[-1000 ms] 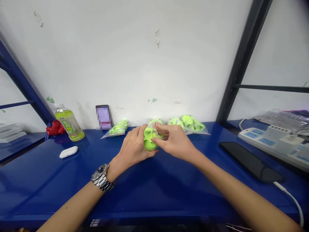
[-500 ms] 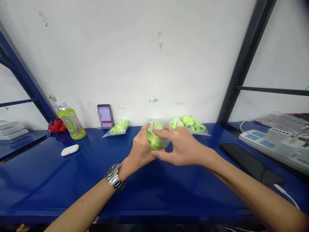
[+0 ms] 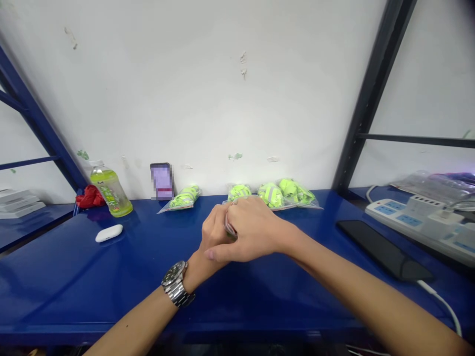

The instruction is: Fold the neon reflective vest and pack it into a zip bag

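Observation:
Above the middle of the desk, my left hand [image 3: 214, 228] and my right hand [image 3: 250, 230] are closed together round a clear plastic bag [image 3: 230, 228]. Only a small edge of this bag shows between them; its neon yellow-green contents are hidden now. My right hand lies over the top, its thumb resting near the left wrist, which wears a metal watch [image 3: 176, 282]. Behind the hands, against the wall, lie several similar bags of folded neon cloth with pale reflective strips, among them a bag at the left [image 3: 184, 197] and one at the right [image 3: 296, 192].
On the blue desk [image 3: 111, 287] stand a drink bottle [image 3: 111, 190] and a propped phone [image 3: 162, 181]. A white earbud case [image 3: 109, 233] lies at the left, beyond it a red cloth bundle [image 3: 90, 197]. At the right are a dark phone [image 3: 382, 249] with a white cable and a power strip [image 3: 415, 220].
My right hand has shifted left and folded over the bag, covering it almost wholly. Before, the bag's neon contents showed between both hands. The bags behind are now less covered.

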The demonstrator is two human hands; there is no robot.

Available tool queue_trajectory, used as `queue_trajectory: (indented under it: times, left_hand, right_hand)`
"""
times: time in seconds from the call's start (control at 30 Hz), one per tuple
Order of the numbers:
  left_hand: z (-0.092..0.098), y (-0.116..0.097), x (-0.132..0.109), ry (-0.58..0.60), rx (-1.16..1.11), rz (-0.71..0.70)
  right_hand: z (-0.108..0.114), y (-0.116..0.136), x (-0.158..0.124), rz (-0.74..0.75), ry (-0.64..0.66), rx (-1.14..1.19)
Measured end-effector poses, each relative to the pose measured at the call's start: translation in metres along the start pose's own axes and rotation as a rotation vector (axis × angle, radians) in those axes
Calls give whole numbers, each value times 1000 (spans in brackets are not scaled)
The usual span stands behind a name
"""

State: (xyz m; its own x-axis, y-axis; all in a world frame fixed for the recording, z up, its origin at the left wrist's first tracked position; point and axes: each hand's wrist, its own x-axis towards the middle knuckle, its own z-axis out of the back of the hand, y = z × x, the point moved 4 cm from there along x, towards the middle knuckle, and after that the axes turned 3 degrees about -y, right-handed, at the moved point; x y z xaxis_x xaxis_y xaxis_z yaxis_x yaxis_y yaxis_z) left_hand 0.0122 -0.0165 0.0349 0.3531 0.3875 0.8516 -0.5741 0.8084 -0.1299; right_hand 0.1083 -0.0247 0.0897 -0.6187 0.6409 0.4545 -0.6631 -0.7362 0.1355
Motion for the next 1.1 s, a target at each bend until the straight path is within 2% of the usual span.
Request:
queue_trajectory:
  times: [0.13,0.23,0.37,0.5,0.63,0.77,0.83,0.93,1.0,1.1]
  left_hand:
    - [3,10,4,-116,64,103]
    - [1,18,9,-200,73,207]
    - [-6,23,14,-185,-8,314]
    - [-9,23,14,-172,-101,397]
    - [-8,19,14,-40,-223,350]
    - [5,19,27,147,-269,227]
    - [15,21,40,239,-230,173]
    - [31,28,61,372,-200,123]
    - [42,33,73,431,-166,121]
    - [54,37,85,564,-151,109]
  right_hand:
    - [-6,-6,-2,-6,-6,-81]
    - [-6,-16,-4,40,4,-37]
    - [7,-29,-8,131,-61,87]
    - [25,-43,-16,154,-233,-2]
    - [38,-57,-24,135,-314,-177]
    - [48,-61,-29,220,-325,-269]
    - [53,-61,-30,241,-288,-254]
    - [60,-66,-31,136,-208,-222]
    - [63,-70,-30,63,-129,-167]
    - [64,-75,-28,37,34,-21]
